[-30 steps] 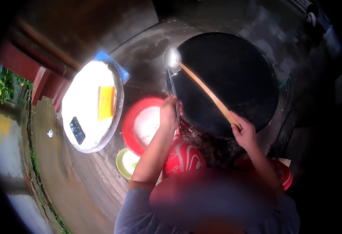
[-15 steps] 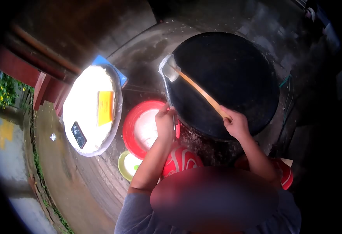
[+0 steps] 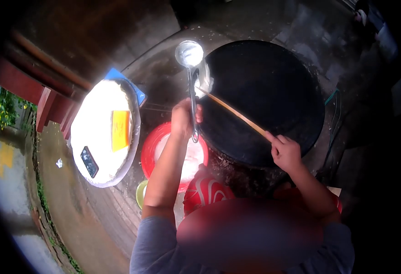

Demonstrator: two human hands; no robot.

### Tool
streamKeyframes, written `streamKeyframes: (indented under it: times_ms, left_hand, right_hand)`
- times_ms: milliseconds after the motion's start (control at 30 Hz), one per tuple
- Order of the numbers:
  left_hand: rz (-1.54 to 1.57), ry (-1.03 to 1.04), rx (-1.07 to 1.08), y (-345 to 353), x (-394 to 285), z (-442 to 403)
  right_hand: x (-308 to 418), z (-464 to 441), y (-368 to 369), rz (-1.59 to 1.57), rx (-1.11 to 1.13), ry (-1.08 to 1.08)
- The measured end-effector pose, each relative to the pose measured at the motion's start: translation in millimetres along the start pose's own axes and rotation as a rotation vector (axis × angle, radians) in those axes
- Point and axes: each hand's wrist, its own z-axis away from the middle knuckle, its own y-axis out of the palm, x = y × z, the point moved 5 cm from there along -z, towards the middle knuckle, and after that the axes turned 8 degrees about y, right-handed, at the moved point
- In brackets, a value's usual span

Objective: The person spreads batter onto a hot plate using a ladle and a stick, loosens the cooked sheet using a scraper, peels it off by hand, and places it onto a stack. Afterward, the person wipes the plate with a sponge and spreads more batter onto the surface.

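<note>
My left hand (image 3: 182, 119) is closed round the handle of a metal ladle (image 3: 189, 54), its white-coated bowl beyond the left rim of a large round black griddle (image 3: 264, 100). My right hand (image 3: 286, 153) grips the end of a long wooden stick (image 3: 237, 113). The stick's far end meets a pale, white-coated patch (image 3: 205, 82) at the griddle's left edge; whether that is a blade or batter, I cannot tell. Below my left forearm, a red basin (image 3: 148, 157) holds thin white liquid.
On the left, a round white-covered surface (image 3: 97, 123) bears a yellow-orange packet (image 3: 120, 130) and a phone (image 3: 89, 161). A blue flat object (image 3: 139, 94) shows behind it. A green bowl (image 3: 140, 194) is partly hidden by my arm. Thin cord (image 3: 332, 118) lies right of the griddle.
My left hand has risen away from the basin, and the ladle's bowl now shows face up past the griddle rim. My right hand has shifted slightly right and down with the stick.
</note>
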Motion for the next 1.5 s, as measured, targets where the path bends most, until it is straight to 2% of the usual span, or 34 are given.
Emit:
streamKeyframes:
  times_ms: [67,167,267,333,367,433,467,567,600,667,733,800,867,933,967,1000,1067,1100,1133,1200,1300,1333,1367,1467,1500]
  left_hand:
    - [0.226,-0.055,0.089,15,-20,0]
    - [0.864,-0.289,0.303,47,-51,13]
    - [1.080,-0.334,0.460,62,-74,27]
    - [1.088,-0.318,0.453,60,-79,40]
    - [1.066,-0.292,0.449,56,-80,49]
    - [1.032,-0.270,0.472,41,-80,64]
    - [1.004,-0.248,0.389,29,-75,71]
    - [0.990,-0.238,0.356,-3,-56,88]
    - [0.998,-0.251,0.315,-15,-48,92]
    - [1.008,-0.267,0.274,-38,-32,105]
    - [1.007,-0.299,0.168,-65,-15,122]
    - [1.035,-0.334,0.142,-88,-1,142]
    - [1.110,-0.369,0.032,-117,20,158]
    - [1.129,-0.381,-0.007,-134,37,172]
    - [1.176,-0.394,-0.071,-140,45,179]
    - [1.217,-0.409,-0.133,-148,50,185]
    - [1.238,-0.424,-0.136,-159,59,194]
    - [1.229,-0.396,-0.153,-166,63,198]
    - [1.222,-0.368,-0.171,-174,68,200]
    - [1.250,-0.358,-0.175,-177,72,201]
    - [1.334,-0.383,-0.162,-183,79,202]
    - [1.286,-0.358,-0.157,-184,77,201]
    - [1.239,-0.332,-0.147,-186,76,200]
    - [1.281,-0.358,-0.123,-189,79,199]
    - [1.306,-0.349,-0.131,-188,81,200]
  right_hand:
    - [5,5,17,0.216,-0.039,-0.298]
    - [5,-8,44,0.373,-0.042,-0.386]
    - [10,-45,59,0.522,-0.081,-0.392]
    - [16,-74,53,0.546,-0.045,-0.238]
    - [18,-75,55,0.546,-0.047,-0.236]
    - [2,-81,61,-0.119,-0.006,0.138]
    - [-1,-74,73,-0.329,0.013,0.169]
    - [27,-66,79,0.158,0.118,-0.039]
    - [23,-77,80,0.248,0.034,-0.098]
    - [14,-103,73,0.364,-0.058,-0.054]
    - [9,-103,74,0.021,-0.032,0.153]
    - [14,-80,77,-0.196,0.058,0.146]
    - [22,-71,80,0.118,0.155,0.025]
    - [0,-96,73,0.310,-0.019,0.010]
    - [-9,-110,69,0.363,-0.037,0.043]
    - [-9,-118,64,0.351,-0.024,0.150]
    - [-9,-113,78,-0.035,-0.048,0.263]
    - [-3,-103,86,-0.210,0.018,0.315]
    - [7,-90,94,-0.005,-0.100,0.134]
    - [21,-95,81,0.198,0.112,0.076]
    - [-17,-138,67,0.392,-0.084,0.161]
    - [-19,-140,67,0.249,-0.083,0.228]
    - [-13,-136,70,0.248,-0.089,0.233]
    - [26,-113,90,-0.017,-0.004,0.154]
    - [30,-117,91,0.090,0.021,0.118]
